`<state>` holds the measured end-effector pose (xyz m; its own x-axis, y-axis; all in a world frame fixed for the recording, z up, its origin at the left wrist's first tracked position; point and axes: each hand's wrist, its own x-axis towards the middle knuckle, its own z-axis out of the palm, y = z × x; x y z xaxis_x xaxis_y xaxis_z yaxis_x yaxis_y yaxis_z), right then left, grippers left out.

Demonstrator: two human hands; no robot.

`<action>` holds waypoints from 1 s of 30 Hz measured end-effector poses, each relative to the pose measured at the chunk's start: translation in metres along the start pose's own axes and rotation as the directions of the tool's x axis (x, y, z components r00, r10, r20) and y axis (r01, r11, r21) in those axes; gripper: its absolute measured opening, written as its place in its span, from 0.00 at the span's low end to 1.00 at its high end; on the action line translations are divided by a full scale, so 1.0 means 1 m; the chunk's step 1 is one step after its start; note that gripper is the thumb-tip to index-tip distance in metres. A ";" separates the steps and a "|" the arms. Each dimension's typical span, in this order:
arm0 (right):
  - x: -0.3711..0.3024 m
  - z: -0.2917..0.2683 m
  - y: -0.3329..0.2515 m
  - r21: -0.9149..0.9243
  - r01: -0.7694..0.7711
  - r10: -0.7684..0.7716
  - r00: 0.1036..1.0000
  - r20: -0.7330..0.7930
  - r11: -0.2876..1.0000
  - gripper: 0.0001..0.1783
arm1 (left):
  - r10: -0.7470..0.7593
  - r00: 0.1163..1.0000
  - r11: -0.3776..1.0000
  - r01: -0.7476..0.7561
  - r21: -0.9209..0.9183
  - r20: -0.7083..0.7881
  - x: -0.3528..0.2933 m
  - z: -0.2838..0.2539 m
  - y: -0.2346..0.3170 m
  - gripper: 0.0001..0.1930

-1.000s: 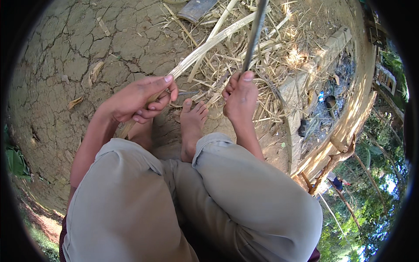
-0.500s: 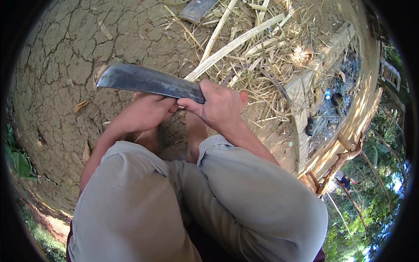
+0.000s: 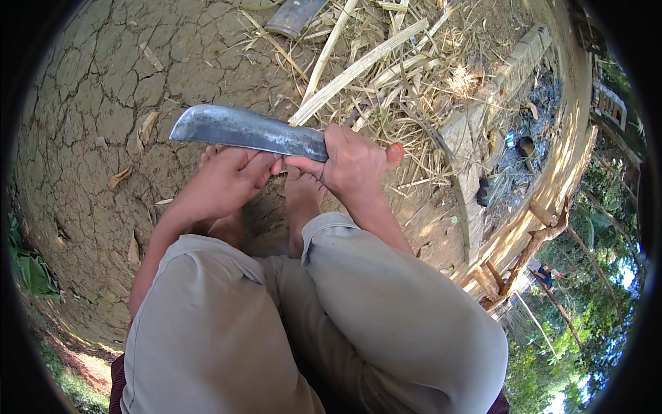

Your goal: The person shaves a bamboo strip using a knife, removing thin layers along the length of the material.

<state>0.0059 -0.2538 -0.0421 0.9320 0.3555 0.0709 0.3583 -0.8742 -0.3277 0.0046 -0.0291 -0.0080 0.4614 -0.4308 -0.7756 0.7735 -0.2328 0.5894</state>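
My right hand (image 3: 355, 160) is wrapped round the handle of a machete (image 3: 248, 131), whose reddish butt end sticks out past my fist. The broad, dark steel blade points left, crossing in front of my knees, with bright scuffs along its flat. My left hand (image 3: 231, 176) is closed just below the blade's lower edge, thumb and fingers pressed together. Whatever it pinches, if anything, is hidden by the blade and my own fingers. The two hands nearly meet near the handle end of the blade. Beneath them show my bare feet (image 3: 303, 200) on the soil.
Cracked dry earth (image 3: 89, 152) spreads to the left. Split pale strips (image 3: 358, 72) and fibrous scraps (image 3: 420, 138) litter the ground ahead, beside a dark curved piece (image 3: 295, 17). To the right, a low edging (image 3: 469, 179) borders an ashy pit (image 3: 514, 172) and a wooden beam (image 3: 579, 165).
The blade has turned so its flat catches more light, and its tip has shifted slightly right. Both hands keep their grip. The whole view has shifted a little.
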 end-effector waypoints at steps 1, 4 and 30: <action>0.002 -0.001 0.000 -0.029 0.021 -0.021 1.000 0.009 0.999 0.39 | 0.002 1.000 1.000 -0.002 0.006 -0.010 -0.002 0.000 -0.003 0.15; 0.002 -0.001 0.003 -0.046 0.045 -0.043 0.998 0.043 0.998 0.39 | -0.005 0.999 0.999 0.007 0.043 -0.038 -0.006 0.001 0.001 0.15; 0.017 -0.069 0.125 0.663 -0.746 0.794 0.368 0.484 -0.059 0.35 | -0.158 0.987 0.939 0.155 -0.306 0.017 -0.015 -0.019 -0.008 0.13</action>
<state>0.0704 -0.3801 -0.0169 0.6010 -0.4032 -0.6901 -0.7525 0.0055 -0.6586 0.0001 -0.0043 -0.0055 0.3260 -0.4035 -0.8549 0.9313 -0.0186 0.3639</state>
